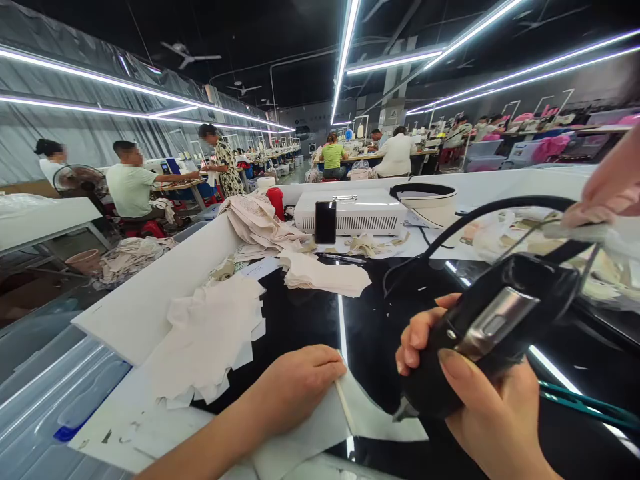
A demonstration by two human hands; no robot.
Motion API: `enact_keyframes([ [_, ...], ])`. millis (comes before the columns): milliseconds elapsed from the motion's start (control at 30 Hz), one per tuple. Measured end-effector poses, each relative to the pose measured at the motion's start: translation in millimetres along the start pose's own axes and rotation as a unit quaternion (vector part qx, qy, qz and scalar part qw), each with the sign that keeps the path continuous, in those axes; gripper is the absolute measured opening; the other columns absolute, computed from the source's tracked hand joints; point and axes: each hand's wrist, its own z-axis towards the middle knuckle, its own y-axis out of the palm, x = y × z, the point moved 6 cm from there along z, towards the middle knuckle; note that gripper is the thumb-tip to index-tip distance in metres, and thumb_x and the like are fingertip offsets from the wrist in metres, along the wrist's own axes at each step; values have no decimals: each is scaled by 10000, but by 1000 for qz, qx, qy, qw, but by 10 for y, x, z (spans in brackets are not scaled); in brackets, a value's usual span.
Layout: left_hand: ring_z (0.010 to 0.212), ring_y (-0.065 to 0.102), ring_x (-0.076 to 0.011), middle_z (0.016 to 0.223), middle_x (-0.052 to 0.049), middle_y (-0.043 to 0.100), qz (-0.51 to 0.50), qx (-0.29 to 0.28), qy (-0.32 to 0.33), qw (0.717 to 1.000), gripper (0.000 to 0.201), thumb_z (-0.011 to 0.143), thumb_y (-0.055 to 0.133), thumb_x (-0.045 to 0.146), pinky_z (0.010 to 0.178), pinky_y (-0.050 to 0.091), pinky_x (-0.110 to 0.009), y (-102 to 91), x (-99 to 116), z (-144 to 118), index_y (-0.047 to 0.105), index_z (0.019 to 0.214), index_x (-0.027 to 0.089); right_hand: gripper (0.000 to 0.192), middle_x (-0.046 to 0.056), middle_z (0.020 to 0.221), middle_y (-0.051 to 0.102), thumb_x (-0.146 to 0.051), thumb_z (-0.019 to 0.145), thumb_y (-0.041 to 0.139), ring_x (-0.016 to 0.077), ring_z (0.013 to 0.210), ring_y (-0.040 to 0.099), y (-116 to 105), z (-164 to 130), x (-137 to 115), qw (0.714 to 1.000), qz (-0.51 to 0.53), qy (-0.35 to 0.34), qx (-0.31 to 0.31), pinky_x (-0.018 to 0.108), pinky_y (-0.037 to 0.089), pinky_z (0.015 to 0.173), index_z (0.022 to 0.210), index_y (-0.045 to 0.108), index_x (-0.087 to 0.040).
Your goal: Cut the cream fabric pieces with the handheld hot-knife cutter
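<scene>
My left hand (pixel 300 387) is closed at the edge of a pale fabric piece (pixel 373 420) on the glossy black tabletop, fingers pressed together over a narrow strip or seam. In my right hand (pixel 493 400) is a black hand-held power tool (pixel 480 333) with a metal plate on its side, raised above the table. Its small metal tip points down near the fabric's right end; I cannot tell whether they touch. Another person's hand (pixel 607 187) reaches in at the upper right, blurred, its fingers near the cable and a pale thing.
Stacked pale fabric pieces (pixel 210 333) lie on the left, with more cut pieces (pixel 325 273) behind. A phone (pixel 325 223) leans against a white vented box (pixel 350 210). Teal-handled scissors or tool (pixel 585 403) lie at right. A black cable (pixel 465 213) arches overhead of the table.
</scene>
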Motion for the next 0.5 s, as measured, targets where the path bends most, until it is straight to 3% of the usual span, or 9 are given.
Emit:
enact_keyframes([
  [167, 1203, 733, -199, 1308, -67, 749, 11, 10, -3, 1000, 262, 1079, 537, 72, 1086, 598, -311, 10, -3, -23, 693, 1264, 174, 359, -30, 813, 681, -382, 896, 855, 165, 609, 647, 203, 212, 112, 999, 25, -23, 39, 301, 613, 535, 1160, 628, -300],
  [333, 1173, 748, -202, 1312, -69, 746, 2, 15, -8, 1000, 272, 1057, 542, 49, 1060, 614, -311, -3, 4, -19, 700, 1238, 176, 240, -53, 815, 686, -282, 913, 795, 140, 616, 637, 377, 368, 294, 999, 19, -32, 27, 289, 605, 572, 1049, 598, -276],
  [500, 1211, 740, -197, 1306, -80, 747, -5, 22, 1, 1000, 279, 1057, 533, 54, 1083, 606, -305, -8, 9, -24, 703, 1245, 170, 244, -63, 795, 681, -283, 894, 786, 131, 592, 628, 444, 409, 379, 999, 14, -34, 33, 289, 598, 569, 999, 566, -273],
])
